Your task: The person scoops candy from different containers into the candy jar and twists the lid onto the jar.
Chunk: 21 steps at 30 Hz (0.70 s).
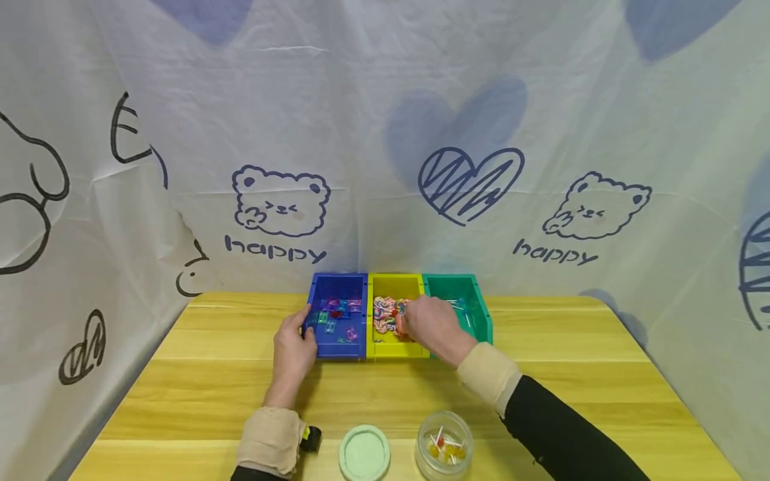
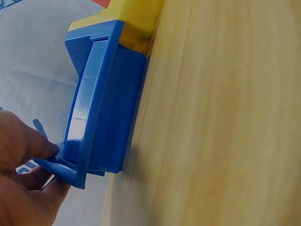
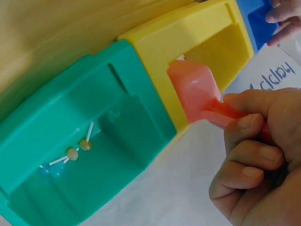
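My left hand (image 1: 295, 347) grips the left rim of the blue bin (image 1: 338, 350), its thumb on the inner side in the left wrist view. Translucent coloured pieces lie in that bin. Over the yellow bin (image 1: 397, 351), my right hand (image 1: 438, 327) holds a pink-red scoop (image 3: 195, 84) by its handle, fingers curled round it. The scoop's bowl is at the yellow bin's opening; whether it carries anything is hidden. Multicoloured twisted candies (image 1: 385, 314) fill part of the yellow bin. The green bin (image 3: 89, 99) beside it contains several small lollipops (image 3: 72, 153).
Nearer on the wooden table (image 1: 198, 387) stand a clear jar (image 1: 444, 471) with several lollipops inside and a round pale green lid (image 1: 364, 454). A printed white cloth (image 1: 373, 133) hangs right behind the three joined bins.
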{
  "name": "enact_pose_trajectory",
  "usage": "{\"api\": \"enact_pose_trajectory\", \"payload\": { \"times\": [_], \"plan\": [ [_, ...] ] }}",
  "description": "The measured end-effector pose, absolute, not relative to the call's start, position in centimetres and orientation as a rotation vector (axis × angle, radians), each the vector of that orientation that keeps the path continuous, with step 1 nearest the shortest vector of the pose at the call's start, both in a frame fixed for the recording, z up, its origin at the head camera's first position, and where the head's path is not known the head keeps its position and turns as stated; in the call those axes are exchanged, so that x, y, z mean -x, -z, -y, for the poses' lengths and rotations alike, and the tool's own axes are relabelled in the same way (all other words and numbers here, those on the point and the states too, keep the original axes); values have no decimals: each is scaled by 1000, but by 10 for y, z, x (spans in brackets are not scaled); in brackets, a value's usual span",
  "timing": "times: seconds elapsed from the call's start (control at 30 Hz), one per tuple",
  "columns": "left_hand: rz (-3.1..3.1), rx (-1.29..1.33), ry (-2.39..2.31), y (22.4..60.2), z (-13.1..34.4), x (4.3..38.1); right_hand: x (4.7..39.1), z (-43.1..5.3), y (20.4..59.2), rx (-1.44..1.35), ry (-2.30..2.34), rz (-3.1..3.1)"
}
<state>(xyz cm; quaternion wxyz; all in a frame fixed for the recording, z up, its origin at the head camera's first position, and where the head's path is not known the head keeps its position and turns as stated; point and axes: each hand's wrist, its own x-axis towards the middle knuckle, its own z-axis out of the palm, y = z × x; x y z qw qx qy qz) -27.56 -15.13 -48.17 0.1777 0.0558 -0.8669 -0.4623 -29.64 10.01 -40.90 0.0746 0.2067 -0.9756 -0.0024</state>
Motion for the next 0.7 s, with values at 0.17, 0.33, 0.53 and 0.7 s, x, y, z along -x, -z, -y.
{"api": "enact_pose_trajectory", "payload": {
  "times": [0.17, 0.33, 0.53, 0.7],
  "plan": [
    [2452, -156, 1306, 483, 151, 275, 299, -101, 414, -633, 27, 2897],
    [2453, -159, 1321, 483, 151, 276, 305, -104, 417, -640, 26, 2889],
    [2449, -154, 1332, 483, 153, 277, 310, -110, 423, -688, -66, 2852],
    [2460, -152, 1334, 483, 154, 276, 315, -114, 428, -727, -118, 2809]
  ]
}}
